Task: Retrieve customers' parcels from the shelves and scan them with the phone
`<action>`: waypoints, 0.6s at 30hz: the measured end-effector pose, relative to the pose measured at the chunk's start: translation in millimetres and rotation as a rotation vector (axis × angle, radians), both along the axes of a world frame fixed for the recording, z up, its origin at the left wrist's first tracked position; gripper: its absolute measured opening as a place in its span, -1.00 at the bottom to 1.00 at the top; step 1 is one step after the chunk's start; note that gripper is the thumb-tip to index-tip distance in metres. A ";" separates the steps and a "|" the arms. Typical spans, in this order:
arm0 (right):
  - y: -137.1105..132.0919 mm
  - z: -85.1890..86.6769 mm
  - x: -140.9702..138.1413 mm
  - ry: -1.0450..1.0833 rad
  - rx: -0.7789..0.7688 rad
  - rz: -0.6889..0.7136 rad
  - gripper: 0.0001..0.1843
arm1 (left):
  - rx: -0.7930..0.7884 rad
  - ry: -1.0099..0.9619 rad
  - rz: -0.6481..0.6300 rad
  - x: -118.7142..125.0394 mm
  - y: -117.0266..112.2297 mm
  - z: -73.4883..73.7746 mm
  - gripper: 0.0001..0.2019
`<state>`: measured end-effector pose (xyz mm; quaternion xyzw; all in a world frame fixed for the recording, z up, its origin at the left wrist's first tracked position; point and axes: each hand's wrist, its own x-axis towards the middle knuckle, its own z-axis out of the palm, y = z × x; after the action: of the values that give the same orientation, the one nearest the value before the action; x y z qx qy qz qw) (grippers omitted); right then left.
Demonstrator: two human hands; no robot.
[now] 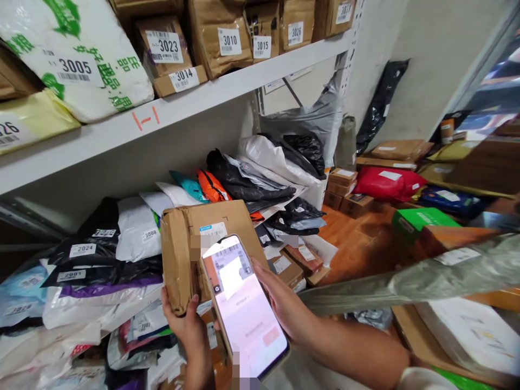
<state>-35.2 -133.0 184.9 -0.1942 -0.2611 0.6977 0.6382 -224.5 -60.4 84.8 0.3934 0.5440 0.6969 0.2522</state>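
My left hand [187,325] grips the lower edge of a brown paper-wrapped parcel [182,244] and holds it upright in front of the lower shelf. A white label is stuck on the parcel's front face. My right hand [284,303] holds a smartphone [244,309] just in front of that label. The phone's lit screen shows a camera picture of a barcode label above a pale pink panel. The phone covers the lower right part of the parcel.
A white shelf board [170,111] carries numbered boxes and bags above. Below lies a heap of black, white and coloured mailer bags [105,260]. Cardboard boxes [345,189], a red bag [385,183] and a green box [422,218] lie on the wooden floor to the right.
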 end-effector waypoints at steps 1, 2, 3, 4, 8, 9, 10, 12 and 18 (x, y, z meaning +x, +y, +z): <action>0.4 -1.2 -0.8 -0.009 0.013 -0.006 -0.57 | -0.003 -0.010 0.004 1.8 -0.7 3.1 0.00; 0.9 -2.3 -1.5 -0.010 0.019 -0.011 -0.57 | -0.007 0.000 0.007 2.9 -1.2 5.1 0.00; 1.1 -3.1 -2.0 -0.008 0.021 -0.014 -0.57 | -0.009 0.009 0.013 3.6 -1.5 6.2 -0.02; 1.2 -3.6 -2.3 -0.003 0.020 -0.014 -0.56 | -0.010 0.012 0.016 3.8 -1.6 6.6 -0.03; -0.1 -2.6 -2.6 0.024 -0.003 0.003 -0.56 | -0.032 -0.020 0.009 3.6 -1.7 6.3 -0.04; -0.6 -1.8 -2.4 0.031 -0.011 0.009 -0.57 | -0.040 -0.021 0.008 3.6 -1.8 6.5 -0.04; -1.0 -1.0 -2.2 0.038 -0.020 0.014 -0.57 | -0.044 -0.018 0.011 3.8 -2.0 6.9 -0.04; -1.4 0.8 -1.5 0.041 -0.018 0.020 -0.58 | -0.043 -0.008 0.015 4.1 -2.7 8.0 -0.04; -0.5 0.9 -0.8 0.027 0.023 0.012 -0.59 | -0.026 0.000 0.018 1.7 -2.3 4.2 -0.02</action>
<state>-36.0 -133.5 185.9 -0.1756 -0.2617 0.7011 0.6397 -222.8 -62.7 89.0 0.3852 0.5564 0.6922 0.2509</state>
